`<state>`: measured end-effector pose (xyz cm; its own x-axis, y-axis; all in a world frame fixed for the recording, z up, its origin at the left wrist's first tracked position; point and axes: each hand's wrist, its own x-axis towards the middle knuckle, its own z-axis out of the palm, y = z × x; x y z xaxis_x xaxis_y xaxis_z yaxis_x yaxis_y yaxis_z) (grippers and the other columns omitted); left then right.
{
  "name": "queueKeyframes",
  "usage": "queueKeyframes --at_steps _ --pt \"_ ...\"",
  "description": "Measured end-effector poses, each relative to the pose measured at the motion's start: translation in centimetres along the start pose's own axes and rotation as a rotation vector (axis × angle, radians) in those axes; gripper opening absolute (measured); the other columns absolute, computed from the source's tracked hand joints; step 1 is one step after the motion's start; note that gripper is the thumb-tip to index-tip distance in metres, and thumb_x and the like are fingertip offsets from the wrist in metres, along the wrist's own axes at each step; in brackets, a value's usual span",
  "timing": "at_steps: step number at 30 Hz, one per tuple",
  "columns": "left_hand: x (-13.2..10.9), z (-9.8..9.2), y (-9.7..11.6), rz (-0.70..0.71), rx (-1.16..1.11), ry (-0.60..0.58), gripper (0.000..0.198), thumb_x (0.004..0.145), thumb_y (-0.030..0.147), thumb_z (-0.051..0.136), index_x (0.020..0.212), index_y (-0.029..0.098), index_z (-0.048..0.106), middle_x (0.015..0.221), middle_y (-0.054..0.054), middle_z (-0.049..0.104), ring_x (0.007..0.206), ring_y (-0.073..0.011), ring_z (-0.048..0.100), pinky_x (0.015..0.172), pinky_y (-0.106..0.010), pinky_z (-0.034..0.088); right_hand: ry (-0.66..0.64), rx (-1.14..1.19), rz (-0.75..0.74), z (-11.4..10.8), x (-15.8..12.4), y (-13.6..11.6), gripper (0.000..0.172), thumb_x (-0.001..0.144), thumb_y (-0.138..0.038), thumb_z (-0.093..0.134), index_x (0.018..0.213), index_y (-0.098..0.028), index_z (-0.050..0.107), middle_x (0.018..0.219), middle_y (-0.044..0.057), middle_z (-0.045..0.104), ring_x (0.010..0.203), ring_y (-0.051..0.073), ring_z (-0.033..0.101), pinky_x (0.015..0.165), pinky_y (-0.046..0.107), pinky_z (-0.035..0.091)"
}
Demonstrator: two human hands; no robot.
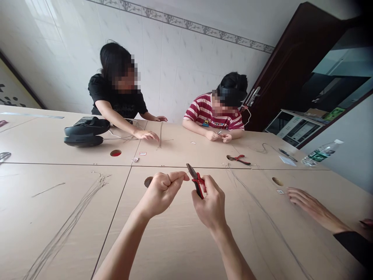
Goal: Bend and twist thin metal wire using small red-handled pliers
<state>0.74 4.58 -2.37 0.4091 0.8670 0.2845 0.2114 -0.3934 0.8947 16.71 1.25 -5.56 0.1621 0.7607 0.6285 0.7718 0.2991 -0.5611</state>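
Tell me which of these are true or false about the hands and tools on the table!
1. The right hand holds red-handled pliers. True.
2. The left hand lies flat and open on the table. False: it is closed in a fist, raised above the pale wooden table.
3. Another pair of red-handled pliers lies on the table farther away. True.
4. The clear plastic bottle stands upright. False: it lies on its side.

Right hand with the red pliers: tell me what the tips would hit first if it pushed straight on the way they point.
The right hand aims the red pliers up and left; the left hand's pinched fingertips sit just beside the tips, so they probably come first, though depth is unclear.
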Motion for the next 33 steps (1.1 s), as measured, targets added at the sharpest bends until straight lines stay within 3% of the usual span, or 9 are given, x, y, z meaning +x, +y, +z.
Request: queueKeyframes --at_steps 6,12,22,27,30,33 --pt "0.1 -0.2 0.2 -0.035 -0.067 -0.012 0.036 0.092 0.035 0.044 0.094 0.012 0.072 0.052 0.008 0.021 0.047 -0.0086 0.016 0.044 -0.023 0.017 -0.029 0.017 0.037 0.1 -0.2 0.3 0.015 0.072 -0.010 0.048 0.080 -0.022 0.048 0.065 -0.004 0.043 0.057 0.014 0.042 0.055 0.026 0.037" --pt "0.4 -0.9 0.7 -0.171 -0.199 0.052 0.027 0.084 0.029 0.054 0.088 0.012 0.075 0.050 0.007 0.031 0.047 -0.0070 0.019 0.045 -0.023 0.017 -0.034 0.036 -0.076 -0.2 -0.2 -0.2 0.016 0.074 -0.009 0.047 0.085 -0.021 0.050 0.070 -0.002 0.048 0.063 0.016 0.047 0.058 0.027 0.039" --pt "0.6 -0.9 0.4 -0.173 -0.419 0.137 0.020 0.078 0.035 0.072 0.078 0.015 0.075 0.066 0.000 0.067 0.050 -0.0055 0.039 0.046 -0.019 0.029 -0.069 0.061 -0.075 -0.1 -0.5 -0.6 0.019 0.074 -0.009 0.048 0.089 -0.019 0.051 0.075 0.001 0.052 0.073 0.019 0.051 0.063 0.029 0.041" --pt "0.6 -1.0 -0.1 -0.166 -0.397 0.153 0.024 0.076 0.039 0.074 0.078 0.015 0.074 0.072 -0.004 0.071 0.060 -0.0104 0.054 0.052 -0.020 0.039 -0.175 0.230 0.057 -0.5 -0.4 -1.0 0.027 0.075 -0.011 0.051 0.100 -0.021 0.054 0.086 0.002 0.056 0.079 0.019 0.052 0.071 0.032 0.044" --pt "0.5 -1.1 -0.2 -0.188 -0.332 0.177 0.026 0.076 0.040 0.073 0.077 0.014 0.073 0.070 -0.004 0.070 0.058 -0.0108 0.054 0.049 -0.020 0.037 -0.215 0.463 0.227 -1.0 0.1 -1.5 0.021 0.083 -0.022 0.055 0.104 -0.023 0.053 0.097 0.003 0.058 0.088 0.019 0.055 0.075 0.033 0.046" --pt "0.5 -1.1 -0.2 -0.188 -0.318 0.176 0.025 0.076 0.039 0.072 0.076 0.014 0.072 0.068 -0.004 0.069 0.057 -0.0105 0.053 0.048 -0.020 0.037 -0.189 0.595 0.325 -1.0 0.7 -2.0 0.017 0.085 -0.033 0.059 0.098 -0.023 0.054 0.094 0.003 0.059 0.087 0.018 0.056 0.073 0.031 0.047"
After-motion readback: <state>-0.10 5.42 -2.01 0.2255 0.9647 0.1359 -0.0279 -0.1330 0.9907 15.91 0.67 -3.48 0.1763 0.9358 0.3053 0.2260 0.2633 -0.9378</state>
